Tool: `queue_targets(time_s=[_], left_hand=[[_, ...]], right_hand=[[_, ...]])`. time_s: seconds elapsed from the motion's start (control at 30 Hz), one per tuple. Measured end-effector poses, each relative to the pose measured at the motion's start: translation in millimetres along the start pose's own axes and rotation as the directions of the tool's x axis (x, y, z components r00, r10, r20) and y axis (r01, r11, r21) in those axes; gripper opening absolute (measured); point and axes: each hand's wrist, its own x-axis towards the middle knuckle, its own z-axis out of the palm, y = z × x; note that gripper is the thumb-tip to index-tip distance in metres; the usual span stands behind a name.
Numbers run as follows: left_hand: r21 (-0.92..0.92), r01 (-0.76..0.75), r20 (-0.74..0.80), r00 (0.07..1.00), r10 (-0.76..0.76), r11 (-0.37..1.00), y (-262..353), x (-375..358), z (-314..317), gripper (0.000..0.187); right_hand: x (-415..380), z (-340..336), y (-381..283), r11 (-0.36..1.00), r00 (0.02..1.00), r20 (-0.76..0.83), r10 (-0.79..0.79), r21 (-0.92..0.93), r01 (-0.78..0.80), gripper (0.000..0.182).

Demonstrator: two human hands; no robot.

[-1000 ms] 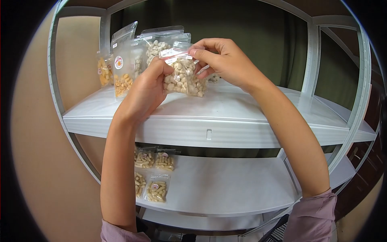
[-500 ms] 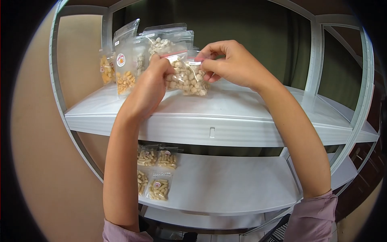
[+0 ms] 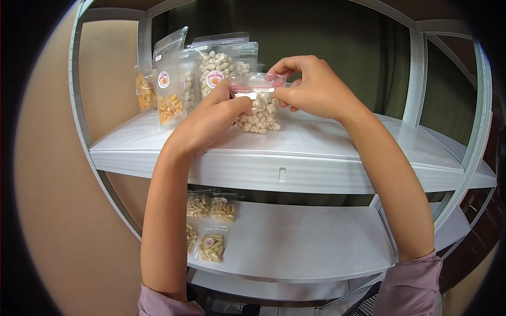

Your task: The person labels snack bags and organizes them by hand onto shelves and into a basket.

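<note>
A small clear zip bag [image 3: 263, 117] of pale, round, puffed-looking pieces is held just above the upper shelf. My left hand [image 3: 208, 118] grips its left side, thumb across the front near the white label. At the top right corner, my right hand [image 3: 313, 89] pinches the bag's edge near the reddish zip strip. Just behind stands a larger clear bag [image 3: 216, 59] of similar whitish pieces, with a round sticker. To its left, another upright bag [image 3: 169, 108] holds yellowish pieces.
The white upper shelf [image 3: 337, 139] runs across in front of me between metal uprights. At the far left stands a bag of orange-yellow pieces [image 3: 145, 92]. Several bags of finger-shaped pieces [image 3: 212, 247] lie at the left of the lower shelf [image 3: 311, 237].
Both hands and the small bag have shifted slightly right and down in view. The bag now faces me more squarely, and the sticker on the larger bag behind has come into sight.
</note>
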Motion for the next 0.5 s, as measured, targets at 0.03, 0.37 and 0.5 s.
queue_targets(time_s=[0.03,0.37,0.5], left_hand=[[0.001,0.001,-0.002,1.0,-0.001,1.0,1.7,-1.5,0.4,0.028],[0.012,-0.071,-0.036,0.997,0.071,0.997,-0.5,-3.4,1.7,0.04],[-0.026,-0.118,-0.004,0.993,0.118,0.993,1.4,-3.9,0.8,0.059]], right_hand=[[0.1,-0.5,-0.4,1.0,1.0,0.011,0.008,-0.015,-0.008,0.027],[-0.8,-0.2,-0.1,0.999,0.999,0.035,0.036,0.013,-0.036,0.028],[-2.3,-1.2,-3.0,0.994,0.995,0.065,0.078,0.068,-0.082,0.027]])
